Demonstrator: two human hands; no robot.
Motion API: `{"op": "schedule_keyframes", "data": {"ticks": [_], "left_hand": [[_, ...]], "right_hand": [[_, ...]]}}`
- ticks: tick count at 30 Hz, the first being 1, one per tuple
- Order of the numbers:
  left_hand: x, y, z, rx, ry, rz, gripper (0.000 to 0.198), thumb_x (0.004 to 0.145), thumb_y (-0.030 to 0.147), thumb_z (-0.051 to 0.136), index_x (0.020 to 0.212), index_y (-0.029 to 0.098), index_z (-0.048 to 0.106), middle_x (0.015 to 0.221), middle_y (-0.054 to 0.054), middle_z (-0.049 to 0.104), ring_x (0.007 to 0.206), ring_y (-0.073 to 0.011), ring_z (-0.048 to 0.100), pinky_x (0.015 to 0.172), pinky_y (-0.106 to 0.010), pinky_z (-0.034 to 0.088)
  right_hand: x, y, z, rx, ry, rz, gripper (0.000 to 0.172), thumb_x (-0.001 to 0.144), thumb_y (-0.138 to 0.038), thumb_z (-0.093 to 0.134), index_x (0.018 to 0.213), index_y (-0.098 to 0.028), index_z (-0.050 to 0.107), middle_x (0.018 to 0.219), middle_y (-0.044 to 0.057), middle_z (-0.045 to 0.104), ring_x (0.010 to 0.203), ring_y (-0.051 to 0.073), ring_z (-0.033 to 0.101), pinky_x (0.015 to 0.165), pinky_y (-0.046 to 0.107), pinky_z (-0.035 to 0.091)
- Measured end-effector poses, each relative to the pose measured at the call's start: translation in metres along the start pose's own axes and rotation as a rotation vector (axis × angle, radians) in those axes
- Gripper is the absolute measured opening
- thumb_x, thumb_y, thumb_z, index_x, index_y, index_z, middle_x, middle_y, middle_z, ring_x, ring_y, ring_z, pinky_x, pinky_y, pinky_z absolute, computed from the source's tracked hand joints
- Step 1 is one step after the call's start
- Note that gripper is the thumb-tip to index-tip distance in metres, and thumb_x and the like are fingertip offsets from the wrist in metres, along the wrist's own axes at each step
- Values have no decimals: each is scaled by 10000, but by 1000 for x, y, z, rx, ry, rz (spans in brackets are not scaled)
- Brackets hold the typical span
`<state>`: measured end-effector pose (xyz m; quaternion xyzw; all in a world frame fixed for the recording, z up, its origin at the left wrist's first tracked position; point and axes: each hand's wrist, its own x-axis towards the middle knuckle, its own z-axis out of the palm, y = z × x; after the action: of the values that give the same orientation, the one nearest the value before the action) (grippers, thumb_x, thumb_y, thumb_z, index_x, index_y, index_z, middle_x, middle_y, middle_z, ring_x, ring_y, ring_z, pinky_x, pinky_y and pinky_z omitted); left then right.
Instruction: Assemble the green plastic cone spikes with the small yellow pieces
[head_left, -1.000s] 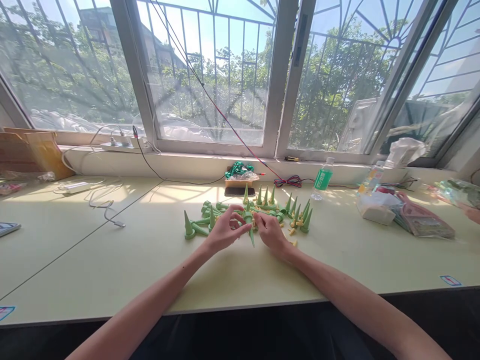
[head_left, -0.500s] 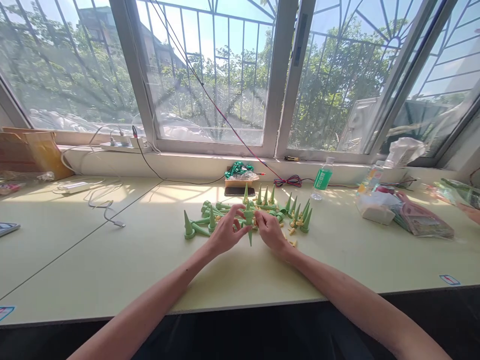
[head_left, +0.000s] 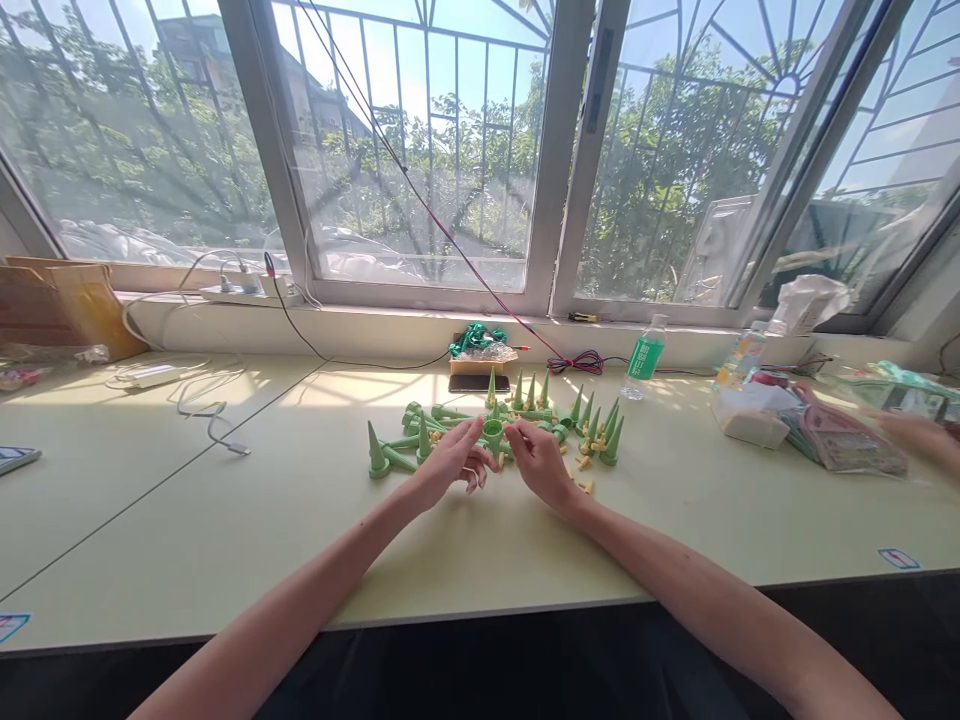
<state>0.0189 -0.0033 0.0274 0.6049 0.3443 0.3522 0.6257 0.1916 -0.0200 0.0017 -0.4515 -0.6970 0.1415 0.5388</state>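
A pile of green plastic cone spikes (head_left: 592, 425) and small yellow pieces (head_left: 583, 463) lies on the pale table (head_left: 300, 520) in front of me. My left hand (head_left: 448, 462) holds one green cone (head_left: 493, 432) between thumb and fingers, with its round open end turned toward me. My right hand (head_left: 538, 462) is just right of that cone. Its fingertips are pinched together at the cone's rim, and what they grip is too small to make out. One cone (head_left: 374, 452) stands upright at the left of the pile.
A phone (head_left: 479, 382) and a green bundle (head_left: 477, 340) lie behind the pile, under the window. A bottle (head_left: 643, 358) stands at the right, with bags (head_left: 840, 440) beyond it and another person's hand (head_left: 919, 432). Cables (head_left: 202, 400) and a power strip (head_left: 232, 291) lie at the left.
The cone pointed tip-down toward me between both hands; now it is tilted up so its open end faces me. My left fingers have loosened and shifted lower.
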Motion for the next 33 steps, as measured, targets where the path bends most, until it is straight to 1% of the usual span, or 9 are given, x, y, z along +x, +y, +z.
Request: {"op": "schedule_keyframes", "data": {"ticks": [5,12,18,23,28,30,33], "left_hand": [[0,0,-1,-127,-23,-26,531,833,672,558,1053,208,419,734,-54,693,448,-130,566,390,-217,409],[1,-1,0,-150,-26,-40,462,845,606,596,1016,209,434,724,-39,680,440,-120,578,385,-207,409],[-1,2,0,-133,-43,-23,438,841,570,626,985,194,455,728,-52,675,457,-115,581,387,-196,415],[-3,5,0,-121,-42,-16,457,824,570,645,983,183,462,709,-57,671,441,-111,565,388,-196,418],[-5,6,0,-101,-39,4,486,808,561,672,1022,182,455,729,-54,665,479,-115,579,394,-190,420],[-6,7,1,-53,-16,25,505,801,552,686,1060,186,455,683,-28,643,489,-121,581,393,-185,416],[-7,8,1,57,2,102,522,790,532,704,1102,190,461,594,28,571,485,-131,573,379,-182,404]], "right_hand": [[-1,0,1,-6,-14,-29,437,978,-488,392,665,-191,463,569,-36,406,525,104,341,504,223,278],[-2,-2,-1,34,-36,-9,424,969,-497,410,675,-195,452,580,-46,359,528,101,313,502,223,269],[-2,1,-1,36,-44,-14,413,970,-486,415,677,-195,436,569,-50,363,519,96,318,499,224,265],[-1,3,-2,28,-52,-45,422,969,-490,416,662,-202,384,545,-59,337,510,94,294,497,229,251],[0,2,-2,-6,-44,-72,447,976,-481,405,631,-208,324,540,-55,329,514,96,288,503,237,242],[0,2,-2,-11,-48,-74,453,979,-478,398,625,-210,311,539,-53,327,512,96,289,502,240,238],[0,2,-3,-10,-58,-76,456,982,-476,393,620,-208,319,541,-50,336,512,97,302,503,241,242]]}}
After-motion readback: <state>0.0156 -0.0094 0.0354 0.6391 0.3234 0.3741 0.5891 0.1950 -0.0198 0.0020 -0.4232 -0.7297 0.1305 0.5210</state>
